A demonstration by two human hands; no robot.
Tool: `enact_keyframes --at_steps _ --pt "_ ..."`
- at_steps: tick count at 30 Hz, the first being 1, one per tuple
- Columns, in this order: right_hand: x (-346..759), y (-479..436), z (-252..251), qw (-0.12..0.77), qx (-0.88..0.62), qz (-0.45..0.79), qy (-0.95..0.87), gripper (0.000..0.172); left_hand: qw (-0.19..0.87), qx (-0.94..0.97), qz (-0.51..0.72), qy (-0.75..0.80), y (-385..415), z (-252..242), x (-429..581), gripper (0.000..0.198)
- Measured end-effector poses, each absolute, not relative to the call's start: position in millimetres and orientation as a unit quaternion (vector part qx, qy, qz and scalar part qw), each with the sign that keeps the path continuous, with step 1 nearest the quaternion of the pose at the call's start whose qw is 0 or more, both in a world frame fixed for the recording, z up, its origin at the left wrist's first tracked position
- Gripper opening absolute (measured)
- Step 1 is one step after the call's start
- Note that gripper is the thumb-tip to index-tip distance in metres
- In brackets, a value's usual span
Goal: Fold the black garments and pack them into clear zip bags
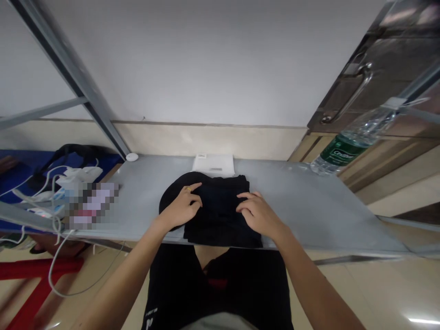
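A folded black cloth (222, 220), perhaps a garment, lies on the grey tabletop (309, 211) in front of me. A rounded black piece (167, 195) shows at its left; I cannot tell whether it belongs to the same cloth. My left hand (184, 205) rests on the left part, a ring on one finger, index finger and thumb apart. At the right edge, my right hand (257, 213) touches the cloth with its fingertips, index finger and thumb also apart. Neither hand visibly grips the fabric. Behind the cloth is a flat white object (213, 162).
A large water bottle (342, 149) with a green label stands at the back right. A small white round object (132, 157) sits at the back left. Left are a blurred-out phone-like item (92, 206), white cables and metal frame bars (74, 78). A red stool (41, 275) is below.
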State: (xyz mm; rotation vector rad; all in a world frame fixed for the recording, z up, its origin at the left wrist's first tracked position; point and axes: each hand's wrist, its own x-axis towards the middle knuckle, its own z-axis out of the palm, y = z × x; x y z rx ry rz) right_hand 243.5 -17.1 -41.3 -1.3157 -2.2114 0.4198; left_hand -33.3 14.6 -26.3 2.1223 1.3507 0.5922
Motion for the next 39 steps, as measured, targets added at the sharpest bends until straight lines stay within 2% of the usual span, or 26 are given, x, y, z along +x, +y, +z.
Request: enact_keyframes --at_steps 3,5,7,8,10,14,18,23,27,29,33,35,39 --pt "225 -13 -32 0.283 -0.511 0.094 -0.806 0.035 0.230 0.724 0.267 0.593 17 -22 -24 0.021" --pt "211 -9 -37 0.279 -0.512 0.076 -0.809 0.039 0.222 0.678 0.267 0.648 19 -20 -16 0.036" --pt "199 -5 -51 0.251 -0.516 0.089 -0.814 0.053 0.244 0.657 0.252 0.667 22 -20 -10 0.053" --pt "194 -4 -60 0.231 -0.520 0.103 -0.816 0.061 0.260 0.654 0.251 0.665 24 -19 -8 0.055" --pt "189 -3 -76 0.195 -0.526 0.123 -0.819 0.071 0.287 0.654 0.264 0.648 27 -20 -5 0.049" --pt "189 -3 -92 0.185 -0.528 0.117 -0.820 0.075 0.322 0.666 0.320 0.592 30 -24 -2 0.036" --pt "192 -6 -88 0.177 -0.535 0.117 -0.817 0.078 0.317 0.693 0.356 0.541 26 -25 3 0.041" --pt "186 1 -80 0.191 -0.533 0.137 -0.813 0.079 0.357 0.667 0.363 0.544 28 -11 5 0.032" --pt "172 12 -69 0.190 -0.541 0.164 -0.803 0.082 0.318 0.650 0.400 0.562 35 4 2 0.033" --pt "168 14 -63 0.206 -0.538 0.156 -0.803 0.077 0.288 0.654 0.407 0.569 38 10 -1 0.033" --pt "170 8 -57 0.283 -0.489 0.088 -0.820 0.040 0.236 0.665 0.372 0.603 39 19 -4 0.029" --pt "173 5 -57 0.269 -0.460 0.085 -0.842 0.033 0.207 0.682 0.343 0.612 37 19 0 0.026" --pt "176 0 -55 0.184 -0.439 0.105 -0.873 0.033 0.166 0.734 0.303 0.584 32 14 15 0.027"
